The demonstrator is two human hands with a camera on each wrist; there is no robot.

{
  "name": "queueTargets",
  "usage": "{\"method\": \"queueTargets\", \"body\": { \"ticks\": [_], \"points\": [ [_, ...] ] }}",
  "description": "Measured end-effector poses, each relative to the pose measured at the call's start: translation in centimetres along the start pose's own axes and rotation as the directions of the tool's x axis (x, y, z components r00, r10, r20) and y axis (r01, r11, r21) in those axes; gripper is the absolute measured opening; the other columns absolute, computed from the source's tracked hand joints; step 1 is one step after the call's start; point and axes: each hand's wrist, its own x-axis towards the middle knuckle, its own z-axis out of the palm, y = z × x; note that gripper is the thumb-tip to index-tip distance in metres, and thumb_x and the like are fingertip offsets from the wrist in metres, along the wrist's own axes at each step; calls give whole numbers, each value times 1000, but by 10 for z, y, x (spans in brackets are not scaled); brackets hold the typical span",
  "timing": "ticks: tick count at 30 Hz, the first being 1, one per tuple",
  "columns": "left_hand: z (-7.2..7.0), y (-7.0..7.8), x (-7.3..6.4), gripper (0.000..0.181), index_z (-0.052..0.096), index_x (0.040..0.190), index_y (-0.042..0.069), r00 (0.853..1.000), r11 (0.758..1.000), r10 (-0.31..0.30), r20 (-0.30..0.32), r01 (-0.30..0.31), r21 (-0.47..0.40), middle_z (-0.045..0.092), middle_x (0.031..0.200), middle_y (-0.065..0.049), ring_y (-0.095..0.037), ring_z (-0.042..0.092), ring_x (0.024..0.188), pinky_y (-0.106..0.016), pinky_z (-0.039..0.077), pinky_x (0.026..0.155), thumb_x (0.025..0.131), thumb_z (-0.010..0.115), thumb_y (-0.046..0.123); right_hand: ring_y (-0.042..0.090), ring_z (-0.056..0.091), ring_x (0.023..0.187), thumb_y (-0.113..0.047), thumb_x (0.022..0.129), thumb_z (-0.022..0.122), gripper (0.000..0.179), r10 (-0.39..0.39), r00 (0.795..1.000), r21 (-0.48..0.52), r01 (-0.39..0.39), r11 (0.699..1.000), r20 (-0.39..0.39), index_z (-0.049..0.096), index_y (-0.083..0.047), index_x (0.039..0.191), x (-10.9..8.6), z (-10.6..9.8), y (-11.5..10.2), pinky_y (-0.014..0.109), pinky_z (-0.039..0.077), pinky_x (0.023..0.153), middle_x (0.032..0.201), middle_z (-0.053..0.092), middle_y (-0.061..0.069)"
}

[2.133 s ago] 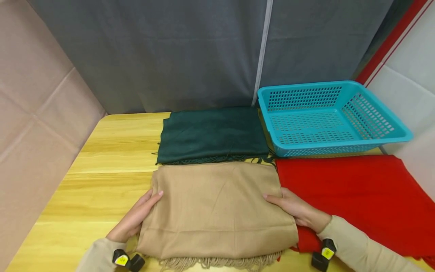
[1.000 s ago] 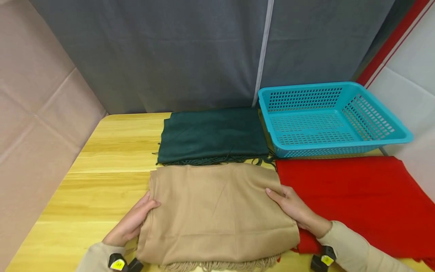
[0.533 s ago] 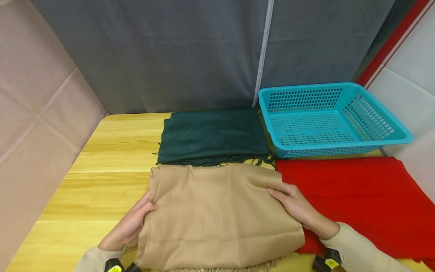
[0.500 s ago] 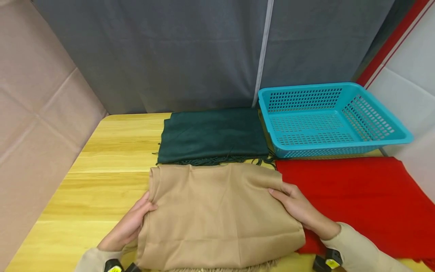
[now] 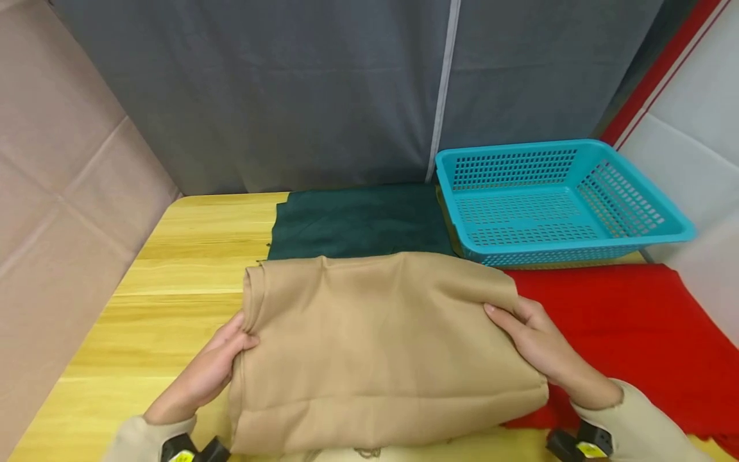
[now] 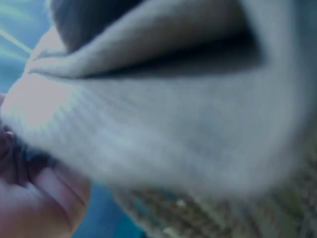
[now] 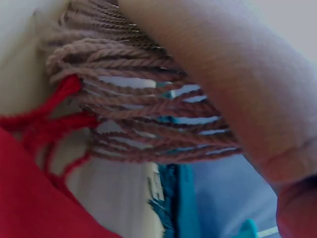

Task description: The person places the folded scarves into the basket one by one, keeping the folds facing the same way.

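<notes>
A folded tan scarf (image 5: 375, 346) spans the front of the table in the head view, raised a little and tilted, its right side higher. My left hand (image 5: 208, 369) grips its left edge, thumb on top and fingers underneath. On the opposite edge my right hand (image 5: 545, 346) holds it the same way, with the fingers hidden below the cloth. The left wrist view is blurred but catches the scarf's fold (image 6: 163, 114) close up beside the hand. Twisted tan fringe (image 7: 143, 109) hangs by my hand in the right wrist view.
Behind the scarf lies a folded dark green scarf (image 5: 358, 221), partly covered by it. A red fringed scarf (image 5: 623, 333) is spread at the right. The turquoise basket (image 5: 566, 247) stands at the back right. Bare wooden table (image 5: 173, 269) shows at the left.
Both hands have lifted the tan scarf off the table, and its right side has moved up and to the right. It now hides the green scarf's fringe and part of the red scarf.
</notes>
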Motion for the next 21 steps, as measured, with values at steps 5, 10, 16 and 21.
{"method": "queueTargets", "body": {
  "ticks": [5, 10, 16, 21],
  "points": [
    [4, 18, 10, 46, 22, 136, 13, 999, 998, 49, 23, -51, 48, 36, 121, -10, -11, 48, 103, -25, 44, 81, 92, 31, 3, 18, 59, 56, -12, 93, 43, 17, 19, 999, -1, -20, 1000, -49, 58, -18, 97, -1, -14, -10, 27, 47, 54, 73, 60, 0],
    [10, 36, 25, 47, 23, 136, 6, 994, 978, 110, 30, -113, 176, 37, 121, -15, -11, 48, 102, -22, 42, 82, 91, 31, 2, 18, 59, 55, -13, 94, 43, 16, 19, 996, -1, -19, 1000, -92, 57, -18, 97, -3, -30, -19, 27, 47, 52, 69, 60, 0],
    [17, 58, 44, 43, 31, 131, 1, 984, 916, 176, -23, -155, 370, 42, 117, -18, -13, 49, 97, -20, 40, 81, 88, 32, 1, 16, 60, 55, -9, 93, 42, 19, -20, 989, 88, 33, 996, -146, 57, -16, 101, -4, -52, -26, 23, 47, 53, 72, 62, 0],
    [22, 66, 64, 32, 39, 119, 1, 979, 897, 204, -25, -177, 405, 46, 109, -14, -17, 49, 93, -22, 40, 80, 88, 32, 2, 13, 61, 59, -10, 93, 44, 19, 44, 981, 179, -10, 984, -190, 57, -18, 104, -3, -69, -30, 21, 47, 54, 76, 63, -2]
  ]
}}
